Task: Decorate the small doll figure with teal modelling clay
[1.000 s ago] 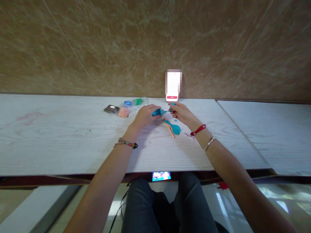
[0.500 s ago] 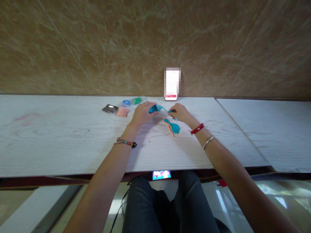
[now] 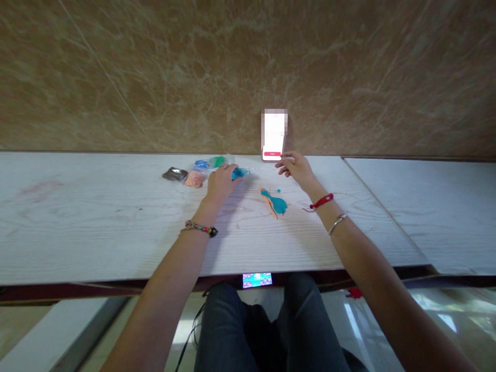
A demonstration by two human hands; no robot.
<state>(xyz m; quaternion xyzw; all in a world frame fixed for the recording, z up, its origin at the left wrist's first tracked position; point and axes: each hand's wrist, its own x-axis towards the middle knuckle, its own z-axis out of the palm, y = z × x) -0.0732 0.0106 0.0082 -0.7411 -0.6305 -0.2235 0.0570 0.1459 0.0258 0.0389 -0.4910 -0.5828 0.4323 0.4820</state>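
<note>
My left hand is closed on a small clear bag of teal modelling clay, held just above or on the table. Near the lower edge of the upright phone, my right hand has its fingers apart and holds nothing that I can see. Between and below the hands lies a flat clay figure, teal on top with a peach edge along its left side. A tiny teal clay bit rests just above it.
Left of my left hand lie bags of peach clay, blue clay, green clay and a dark bag. The white table meets a brown marbled wall. A lit screen shows below the front edge.
My right hand has let go of the teal strand and moved up and right toward the phone, its fingers opening. My left hand has shifted slightly left with the teal bag.
</note>
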